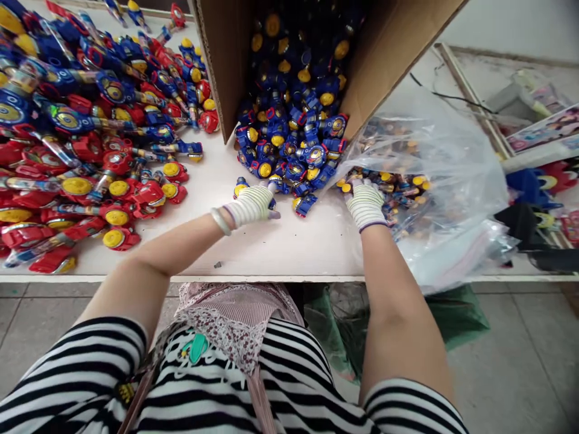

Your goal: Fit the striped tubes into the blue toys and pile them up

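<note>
My left hand (pixel 253 204), in a white knit glove, lies on the white table (pixel 280 247) with its fingers curled over a blue toy part with a yellow disc (pixel 240 186). My right hand (pixel 365 204), gloved too, reaches into the mouth of a clear plastic bag (pixel 452 181) that holds small toy parts; its fingers are closed among them. A tipped cardboard box (pixel 226 54) spills a heap of blue and yellow toy parts (pixel 294 132) onto the table just beyond both hands.
A large pile of red and blue toys (pixel 90 132) covers the left of the table. Packaging and other toys (pixel 547 175) lie at the right. The table's front edge runs just above my lap; tiled floor lies below.
</note>
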Available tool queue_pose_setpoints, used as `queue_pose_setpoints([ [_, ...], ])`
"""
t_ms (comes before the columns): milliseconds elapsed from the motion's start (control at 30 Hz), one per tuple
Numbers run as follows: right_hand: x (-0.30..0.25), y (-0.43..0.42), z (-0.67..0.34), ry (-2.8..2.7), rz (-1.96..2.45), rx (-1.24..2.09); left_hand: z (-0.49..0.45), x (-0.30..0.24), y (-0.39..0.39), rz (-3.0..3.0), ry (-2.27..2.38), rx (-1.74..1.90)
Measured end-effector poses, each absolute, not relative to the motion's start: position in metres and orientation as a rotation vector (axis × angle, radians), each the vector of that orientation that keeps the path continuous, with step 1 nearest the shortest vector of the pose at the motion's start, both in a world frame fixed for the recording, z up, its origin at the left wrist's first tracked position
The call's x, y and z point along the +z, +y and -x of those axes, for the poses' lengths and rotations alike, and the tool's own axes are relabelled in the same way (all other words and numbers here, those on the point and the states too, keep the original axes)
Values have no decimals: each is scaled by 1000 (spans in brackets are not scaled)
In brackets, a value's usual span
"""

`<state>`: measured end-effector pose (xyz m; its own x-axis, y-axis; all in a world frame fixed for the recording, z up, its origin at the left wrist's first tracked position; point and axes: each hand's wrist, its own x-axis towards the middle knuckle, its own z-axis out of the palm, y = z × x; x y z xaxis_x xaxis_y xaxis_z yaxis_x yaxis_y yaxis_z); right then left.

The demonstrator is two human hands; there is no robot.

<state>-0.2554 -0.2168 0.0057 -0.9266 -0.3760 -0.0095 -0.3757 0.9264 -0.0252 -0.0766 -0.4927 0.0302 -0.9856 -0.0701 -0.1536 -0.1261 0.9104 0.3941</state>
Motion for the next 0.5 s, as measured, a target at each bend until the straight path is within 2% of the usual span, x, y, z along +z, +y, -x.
queue_pose_setpoints([
  [67,6,-212,239,2993,749,47,88,26,-472,218,2863,385],
  [133,2,-207,214,2913,905,8,90,24,-462,175,2813,325],
  [233,-12,-204,163,2827,971,-318,69,25,-473,70,2759,445],
  [300,-22,-210,127,2687,960,-627,46,23,-488,72,2770,780],
  [367,-28,-224,94,2499,986,-866,23,16,-501,148,2689,1359],
  [433,-30,-242,70,2389,1014,-962,5,6,-508,230,2409,1955],
  [500,-27,-259,55,2377,1020,-942,-6,-3,-507,269,2103,2317],
])
